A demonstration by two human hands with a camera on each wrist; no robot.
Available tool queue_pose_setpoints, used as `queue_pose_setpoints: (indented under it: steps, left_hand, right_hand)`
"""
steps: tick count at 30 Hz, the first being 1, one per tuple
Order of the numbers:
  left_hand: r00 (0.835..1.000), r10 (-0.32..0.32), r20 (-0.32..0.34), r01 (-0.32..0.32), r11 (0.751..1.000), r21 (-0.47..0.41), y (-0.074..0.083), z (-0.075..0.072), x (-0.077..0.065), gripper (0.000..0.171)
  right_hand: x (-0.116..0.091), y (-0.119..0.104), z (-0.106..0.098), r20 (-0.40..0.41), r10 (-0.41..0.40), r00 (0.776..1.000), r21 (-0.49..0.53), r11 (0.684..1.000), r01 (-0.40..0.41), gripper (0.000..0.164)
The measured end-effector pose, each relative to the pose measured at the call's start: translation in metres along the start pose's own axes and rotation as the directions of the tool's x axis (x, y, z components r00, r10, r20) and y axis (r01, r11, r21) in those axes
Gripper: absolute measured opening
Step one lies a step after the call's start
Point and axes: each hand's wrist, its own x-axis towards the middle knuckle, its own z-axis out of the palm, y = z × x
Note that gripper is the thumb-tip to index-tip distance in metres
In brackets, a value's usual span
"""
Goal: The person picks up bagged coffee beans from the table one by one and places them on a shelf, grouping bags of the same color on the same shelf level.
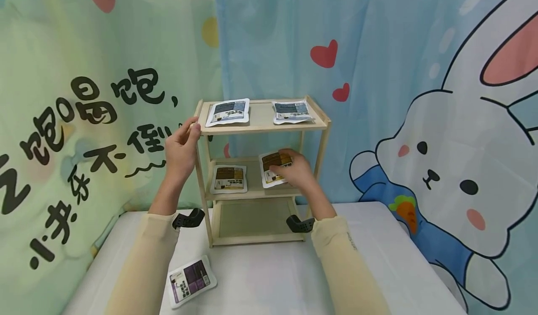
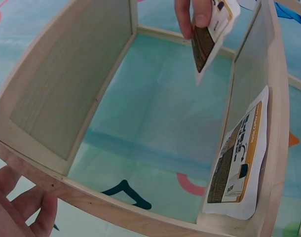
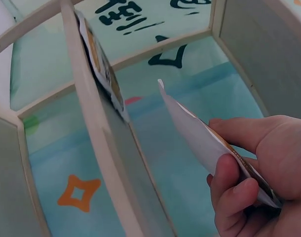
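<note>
A small three-tier wooden shelf (image 1: 265, 129) stands on the table. My left hand (image 1: 180, 149) grips its top left corner, and in the left wrist view the fingers (image 2: 29, 207) curl at the frame's edge. Inside the middle tier, my right hand (image 1: 299, 170) pinches a white pouch with a brown label (image 1: 271, 178) between thumb and fingers. That pouch (image 3: 195, 136) is tilted, its lower edge close over the tier's right side. Another brown-labelled pouch (image 1: 229, 179) lies flat at the left of the same tier.
Two pouches with blue-grey labels, one left (image 1: 228, 112) and one right (image 1: 292, 112), lie on the top tier. The bottom tier (image 1: 256, 219) sits below. A purple-labelled pouch (image 1: 192, 281) lies on the white tabletop (image 1: 260, 277) at the front left. Printed curtains (image 1: 269, 39) hang behind.
</note>
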Motion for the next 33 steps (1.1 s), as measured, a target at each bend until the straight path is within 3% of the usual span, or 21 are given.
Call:
queue_pose_setpoints:
  steps: [8, 15, 18, 29, 33]
  left_hand:
    - [1.0, 0.01, -0.012, -0.01, 1.0, 0.013, 0.0, 0.0, 0.002, 0.035]
    - [1.0, 0.023, -0.012, -0.023, 1.0, -0.008, -0.033, 0.0, 0.013, 0.036]
    - [1.0, 0.014, -0.011, -0.014, 1.0, -0.006, -0.038, 0.0, 0.013, 0.037]
    - [0.999, 0.037, -0.016, -0.037, 0.999, 0.002, -0.04, 0.0, 0.013, 0.037]
    - [0.999, 0.038, -0.009, -0.038, 0.999, 0.01, -0.029, 0.0, 0.01, 0.036]
  right_hand:
    - [0.003, 0.008, -0.002, 0.013, 0.024, 1.0, 0.0, 1.0, -0.024, 0.066]
    - [0.001, 0.016, 0.0, 0.015, 0.044, 0.999, 0.01, 0.999, -0.044, 0.066]
    - [0.0, 0.018, 0.001, 0.009, 0.044, 0.999, -0.016, 0.999, -0.044, 0.065]
    - [0.003, 0.022, 0.005, -0.005, 0.068, 0.998, -0.067, 0.995, -0.068, 0.059]
    - [0.004, 0.024, 0.007, -0.009, 0.086, 0.996, -0.054, 0.995, -0.087, 0.056]
